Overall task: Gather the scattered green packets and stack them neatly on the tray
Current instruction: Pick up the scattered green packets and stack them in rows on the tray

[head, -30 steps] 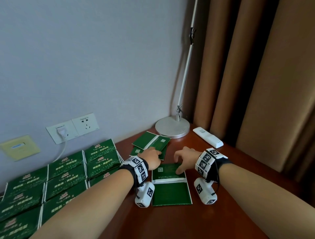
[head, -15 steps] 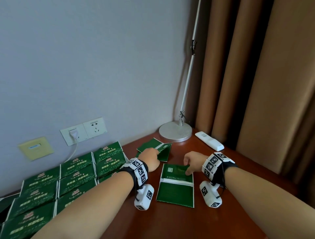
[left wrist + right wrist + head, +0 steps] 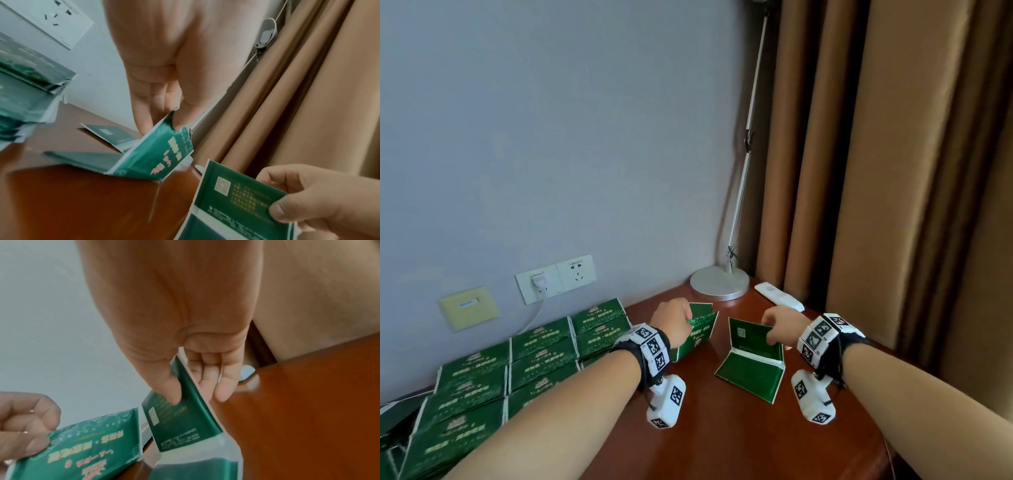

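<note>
Two joined green packets (image 3: 751, 358) stand folded on the brown table (image 3: 722, 438). My right hand (image 3: 768, 330) pinches the raised half's top edge between thumb (image 3: 171, 391) and fingers. My left hand (image 3: 686, 320) pinches the top edge of another green packet (image 3: 697, 337), tilted up off the table, its printed face (image 3: 172, 152) showing. One more packet (image 3: 702, 308) lies flat behind it. Rows of stacked green packets (image 3: 534, 356) fill the left side. A dark tray edge (image 3: 395, 413) shows at the far left, mostly hidden.
A lamp with a round silver base (image 3: 719, 282) stands in the back corner, with a white remote (image 3: 777, 296) beside it. Brown curtains (image 3: 893, 171) hang on the right. Wall sockets (image 3: 556, 279) with a plugged cord sit behind the stacks.
Both hands went from lying on the flat packets to pinching them. Each has lifted the far half of its packet upright off the table.
</note>
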`<state>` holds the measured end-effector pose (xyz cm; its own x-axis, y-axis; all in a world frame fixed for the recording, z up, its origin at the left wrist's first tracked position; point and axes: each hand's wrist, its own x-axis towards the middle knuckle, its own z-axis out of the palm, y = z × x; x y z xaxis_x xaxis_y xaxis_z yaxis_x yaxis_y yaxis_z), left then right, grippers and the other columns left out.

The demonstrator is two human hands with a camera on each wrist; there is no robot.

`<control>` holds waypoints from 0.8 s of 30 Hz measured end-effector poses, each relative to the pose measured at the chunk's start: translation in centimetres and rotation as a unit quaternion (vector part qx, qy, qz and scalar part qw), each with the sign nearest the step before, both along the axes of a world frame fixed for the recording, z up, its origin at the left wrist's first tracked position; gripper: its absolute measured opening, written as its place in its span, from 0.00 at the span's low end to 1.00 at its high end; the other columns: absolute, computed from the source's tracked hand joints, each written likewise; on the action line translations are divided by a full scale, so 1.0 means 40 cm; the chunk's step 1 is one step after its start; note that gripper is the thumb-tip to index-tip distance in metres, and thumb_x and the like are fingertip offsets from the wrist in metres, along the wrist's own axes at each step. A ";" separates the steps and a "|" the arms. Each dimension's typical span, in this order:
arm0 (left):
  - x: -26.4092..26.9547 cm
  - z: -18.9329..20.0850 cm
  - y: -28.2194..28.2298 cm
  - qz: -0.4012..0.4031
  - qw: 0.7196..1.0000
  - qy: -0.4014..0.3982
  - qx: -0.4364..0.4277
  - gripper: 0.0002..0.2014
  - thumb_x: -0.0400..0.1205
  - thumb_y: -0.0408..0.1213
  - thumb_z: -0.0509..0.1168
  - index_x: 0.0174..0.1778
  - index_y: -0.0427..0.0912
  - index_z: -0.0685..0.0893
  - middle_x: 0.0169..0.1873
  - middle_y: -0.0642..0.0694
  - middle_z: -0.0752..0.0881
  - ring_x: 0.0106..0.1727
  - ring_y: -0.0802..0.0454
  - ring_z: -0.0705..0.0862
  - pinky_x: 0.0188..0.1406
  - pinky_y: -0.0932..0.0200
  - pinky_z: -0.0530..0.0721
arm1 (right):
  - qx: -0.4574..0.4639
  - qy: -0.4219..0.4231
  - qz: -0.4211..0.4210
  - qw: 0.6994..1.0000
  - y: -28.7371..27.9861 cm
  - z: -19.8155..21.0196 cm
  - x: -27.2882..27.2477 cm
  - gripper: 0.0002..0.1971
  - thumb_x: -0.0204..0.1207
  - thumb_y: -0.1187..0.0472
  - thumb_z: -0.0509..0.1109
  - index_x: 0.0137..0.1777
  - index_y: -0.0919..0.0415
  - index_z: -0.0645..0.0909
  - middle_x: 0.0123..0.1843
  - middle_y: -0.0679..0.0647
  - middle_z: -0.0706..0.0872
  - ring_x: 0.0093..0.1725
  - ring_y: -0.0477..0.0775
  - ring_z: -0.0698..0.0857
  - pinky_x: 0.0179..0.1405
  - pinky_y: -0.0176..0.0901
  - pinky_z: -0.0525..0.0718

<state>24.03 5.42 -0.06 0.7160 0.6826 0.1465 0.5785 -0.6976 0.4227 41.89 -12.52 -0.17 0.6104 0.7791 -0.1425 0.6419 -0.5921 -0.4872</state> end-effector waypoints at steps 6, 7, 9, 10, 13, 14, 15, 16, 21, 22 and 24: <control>-0.037 0.001 -0.063 0.014 0.997 -0.018 -0.070 0.12 0.79 0.24 0.62 0.46 0.47 0.81 0.46 0.47 0.81 0.32 0.44 0.91 0.31 0.53 0.90 | -0.006 -0.050 -0.013 0.999 -0.071 0.002 -0.034 0.10 0.70 0.69 0.70 0.47 0.54 0.80 0.48 0.49 0.84 0.44 0.47 0.83 0.29 0.32 0.76; -0.044 0.000 -0.073 0.018 0.996 -0.022 -0.088 0.12 0.79 0.23 0.62 0.48 0.45 0.81 0.46 0.47 0.80 0.32 0.44 0.91 0.31 0.53 0.90 | -0.010 -0.052 -0.012 0.999 -0.081 0.000 -0.040 0.10 0.70 0.69 0.69 0.48 0.54 0.80 0.47 0.49 0.83 0.44 0.46 0.83 0.29 0.32 0.76; -0.055 -0.005 -0.086 0.018 0.993 -0.020 -0.117 0.12 0.78 0.22 0.64 0.51 0.43 0.82 0.49 0.46 0.81 0.38 0.43 0.92 0.38 0.50 0.91 | -0.014 -0.055 -0.009 0.998 -0.099 -0.003 -0.052 0.11 0.71 0.69 0.68 0.50 0.55 0.82 0.47 0.48 0.82 0.43 0.46 0.82 0.30 0.32 0.77; -0.060 -0.010 -0.088 0.017 0.992 -0.013 -0.122 0.12 0.77 0.22 0.67 0.52 0.42 0.82 0.50 0.46 0.81 0.43 0.42 0.91 0.43 0.47 0.91 | -0.015 -0.056 -0.007 0.998 -0.106 -0.006 -0.059 0.11 0.71 0.69 0.68 0.50 0.55 0.82 0.47 0.48 0.82 0.44 0.46 0.83 0.31 0.33 0.79; -0.081 -0.019 -0.092 0.026 0.993 0.025 -0.112 0.11 0.78 0.24 0.69 0.55 0.37 0.83 0.52 0.43 0.83 0.45 0.42 0.91 0.44 0.50 0.91 | -0.022 -0.058 0.000 0.998 -0.121 -0.019 -0.072 0.11 0.71 0.69 0.68 0.48 0.52 0.82 0.48 0.47 0.82 0.47 0.47 0.85 0.38 0.36 0.85; -0.086 -0.024 -0.089 0.025 0.993 0.046 -0.102 0.11 0.79 0.24 0.69 0.56 0.36 0.83 0.52 0.41 0.85 0.42 0.42 0.91 0.40 0.53 0.90 | -0.025 -0.058 0.003 0.998 -0.125 -0.024 -0.075 0.11 0.71 0.69 0.69 0.47 0.51 0.82 0.49 0.47 0.82 0.48 0.48 0.85 0.40 0.37 0.86; -0.094 -0.028 -0.090 0.027 0.993 0.066 -0.093 0.11 0.79 0.24 0.68 0.56 0.36 0.83 0.51 0.40 0.86 0.38 0.43 0.91 0.34 0.56 0.89 | -0.030 -0.055 0.007 0.998 -0.129 -0.030 -0.077 0.11 0.70 0.68 0.70 0.46 0.50 0.83 0.49 0.47 0.83 0.49 0.48 0.85 0.42 0.37 0.86; -0.101 -0.030 -0.092 0.028 0.993 0.085 -0.083 0.09 0.79 0.25 0.65 0.54 0.36 0.84 0.48 0.40 0.88 0.35 0.44 0.90 0.31 0.56 0.89 | -0.037 -0.052 0.015 0.998 -0.132 -0.035 -0.079 0.10 0.69 0.66 0.72 0.45 0.50 0.83 0.50 0.47 0.84 0.49 0.47 0.85 0.42 0.38 0.86; -0.115 -0.056 -0.087 0.007 0.988 0.154 -0.011 0.09 0.77 0.32 0.65 0.46 0.38 0.90 0.44 0.43 0.91 0.46 0.46 0.89 0.49 0.53 0.89 | -0.036 -0.017 0.031 0.999 -0.138 -0.061 -0.087 0.13 0.66 0.46 0.80 0.45 0.49 0.85 0.47 0.43 0.86 0.48 0.43 0.84 0.41 0.36 0.81; -0.113 -0.064 -0.085 -0.001 0.988 0.156 -0.003 0.09 0.77 0.33 0.66 0.47 0.38 0.90 0.45 0.44 0.91 0.48 0.46 0.89 0.50 0.52 0.89 | -0.031 -0.020 0.023 0.999 -0.138 -0.066 -0.088 0.14 0.66 0.44 0.80 0.46 0.48 0.85 0.48 0.43 0.86 0.49 0.43 0.84 0.43 0.37 0.81; -0.106 -0.079 -0.083 -0.017 0.988 0.156 0.008 0.08 0.77 0.37 0.67 0.46 0.38 0.88 0.46 0.45 0.89 0.51 0.45 0.88 0.51 0.51 0.86 | -0.033 -0.036 0.012 0.999 -0.137 -0.075 -0.087 0.15 0.68 0.44 0.79 0.49 0.49 0.84 0.50 0.44 0.85 0.50 0.44 0.83 0.45 0.37 0.81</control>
<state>19.78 2.09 -3.22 0.7506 0.6565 -0.0751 0.6550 -0.7240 0.2163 38.41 -17.99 -3.17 0.6025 0.7839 -0.1503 0.6885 -0.6057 -0.3988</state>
